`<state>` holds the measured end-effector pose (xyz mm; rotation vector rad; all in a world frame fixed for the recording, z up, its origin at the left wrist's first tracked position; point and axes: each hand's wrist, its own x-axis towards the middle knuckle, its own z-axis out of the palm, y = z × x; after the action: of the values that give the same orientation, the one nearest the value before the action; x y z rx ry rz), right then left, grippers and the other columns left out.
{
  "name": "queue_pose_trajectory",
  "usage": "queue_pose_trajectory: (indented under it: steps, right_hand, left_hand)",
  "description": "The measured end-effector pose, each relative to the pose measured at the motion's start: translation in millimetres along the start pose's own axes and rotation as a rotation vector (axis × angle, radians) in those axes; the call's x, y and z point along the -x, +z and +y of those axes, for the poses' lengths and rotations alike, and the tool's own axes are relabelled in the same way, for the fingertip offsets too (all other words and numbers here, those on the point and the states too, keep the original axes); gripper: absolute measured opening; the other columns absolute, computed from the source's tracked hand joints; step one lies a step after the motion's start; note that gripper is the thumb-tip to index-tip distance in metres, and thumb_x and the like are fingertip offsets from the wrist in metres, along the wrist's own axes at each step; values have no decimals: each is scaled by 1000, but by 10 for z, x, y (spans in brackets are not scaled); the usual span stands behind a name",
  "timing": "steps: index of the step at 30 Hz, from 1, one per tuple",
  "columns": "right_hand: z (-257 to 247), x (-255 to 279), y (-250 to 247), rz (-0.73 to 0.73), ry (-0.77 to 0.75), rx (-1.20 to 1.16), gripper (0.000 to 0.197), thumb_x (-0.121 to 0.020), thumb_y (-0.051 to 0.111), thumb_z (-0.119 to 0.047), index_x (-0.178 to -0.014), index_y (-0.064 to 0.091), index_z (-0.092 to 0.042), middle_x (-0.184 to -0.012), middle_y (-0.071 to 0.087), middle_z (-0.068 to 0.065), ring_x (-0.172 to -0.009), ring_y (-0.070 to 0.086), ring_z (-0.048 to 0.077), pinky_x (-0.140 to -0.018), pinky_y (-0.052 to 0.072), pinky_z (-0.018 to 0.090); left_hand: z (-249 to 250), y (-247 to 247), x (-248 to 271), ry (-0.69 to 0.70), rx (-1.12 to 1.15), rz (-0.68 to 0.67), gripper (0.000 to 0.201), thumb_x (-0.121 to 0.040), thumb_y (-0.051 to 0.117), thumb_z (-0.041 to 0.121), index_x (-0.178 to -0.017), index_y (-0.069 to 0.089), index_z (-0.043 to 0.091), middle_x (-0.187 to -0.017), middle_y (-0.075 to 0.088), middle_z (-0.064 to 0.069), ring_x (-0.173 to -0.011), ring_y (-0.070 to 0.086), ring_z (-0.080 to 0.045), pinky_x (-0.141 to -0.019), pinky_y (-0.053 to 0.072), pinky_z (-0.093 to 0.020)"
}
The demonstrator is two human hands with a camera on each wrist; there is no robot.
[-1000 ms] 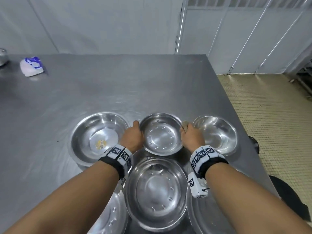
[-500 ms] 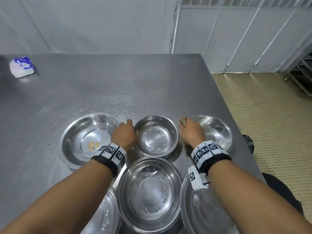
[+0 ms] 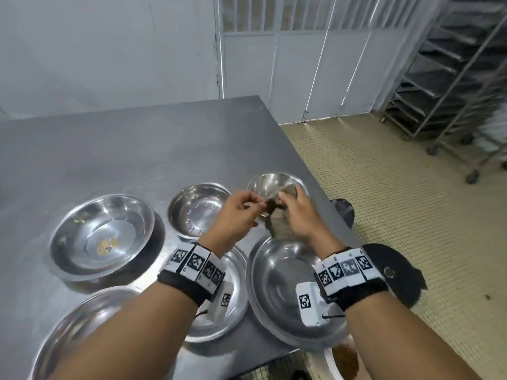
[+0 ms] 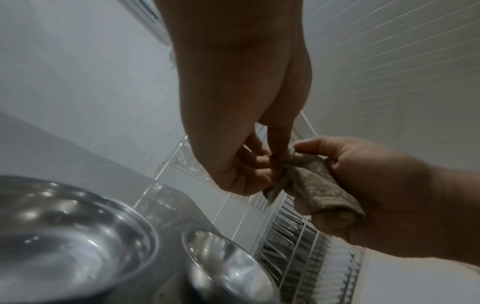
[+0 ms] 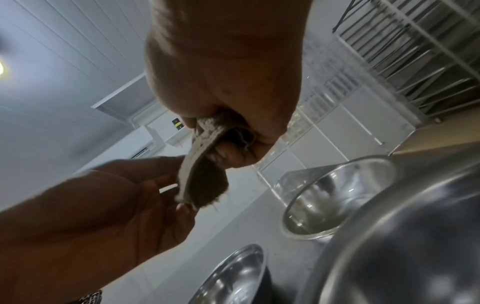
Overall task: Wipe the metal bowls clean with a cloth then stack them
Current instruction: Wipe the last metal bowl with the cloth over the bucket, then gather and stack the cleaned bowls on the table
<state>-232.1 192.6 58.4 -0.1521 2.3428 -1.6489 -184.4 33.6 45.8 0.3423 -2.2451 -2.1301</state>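
Both hands were raised above the counter [image 3: 123, 149]: the right hand [image 3: 299, 212] held the bunched brown cloth [image 4: 315, 185] in curled fingers while the left hand [image 3: 236, 212] pinched its free corner, and six metal bowls sat unstacked below, none yet under the cloth. The small bowl [image 3: 270, 182] at 1 o'clock stood near the counter's right edge, so a hard wiping stroke without a steadying hand could probably push it off. A cloth left bunched would likely wipe unevenly.
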Motion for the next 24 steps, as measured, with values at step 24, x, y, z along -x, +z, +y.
queue_pose_trajectory:
  steps: [24]
  right_hand:
    - [1993,1220,-2642,132,-35,22,15,-99,64,-24,-108,53,-28,-106,62,-6,-101,63,14,-85,55,33]
  left_hand:
    - [-665,3288,1287,-82,-158,77,24,-98,68,13,-117,63,27,-109,70,4,-102,70,-14,-89,63,-40]
